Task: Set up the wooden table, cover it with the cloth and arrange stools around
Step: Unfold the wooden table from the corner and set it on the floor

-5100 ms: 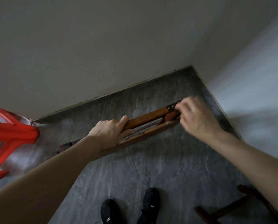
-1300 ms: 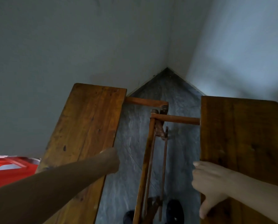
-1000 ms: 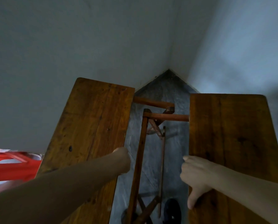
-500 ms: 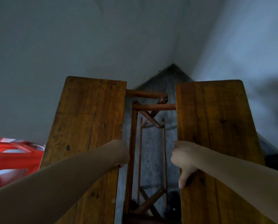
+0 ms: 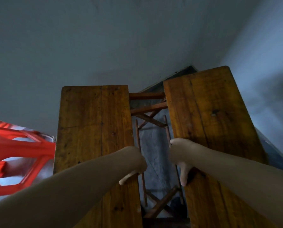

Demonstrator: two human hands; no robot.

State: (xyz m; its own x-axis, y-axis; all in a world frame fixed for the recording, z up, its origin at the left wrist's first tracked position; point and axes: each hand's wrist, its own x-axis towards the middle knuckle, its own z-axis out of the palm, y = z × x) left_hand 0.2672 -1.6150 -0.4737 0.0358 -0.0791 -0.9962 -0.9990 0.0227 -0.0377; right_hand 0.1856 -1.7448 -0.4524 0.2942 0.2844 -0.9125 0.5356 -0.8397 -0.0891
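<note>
The folding wooden table with two brown plank leaves point(image 5: 94, 129) stands in a room corner, its halves parted by a narrow gap running away from the viewer. No writing or label can be read on the wood. Through the gap show reddish crossed braces and rails point(image 5: 147, 111) and grey marbled floor point(image 5: 155, 155). The left leaf lies flatter; the right leaf point(image 5: 208, 116) tilts, its far end close to the pale wall point(image 5: 261, 63). The left hand point(image 5: 134, 160) grips the left leaf's inner edge — thumb on top, fingers hidden beneath. The right hand point(image 5: 180, 155) clamps the right leaf's inner edge the same way. A red plastic stool point(image 5: 20, 153) sits just beside the left leaf's outer edge.
</note>
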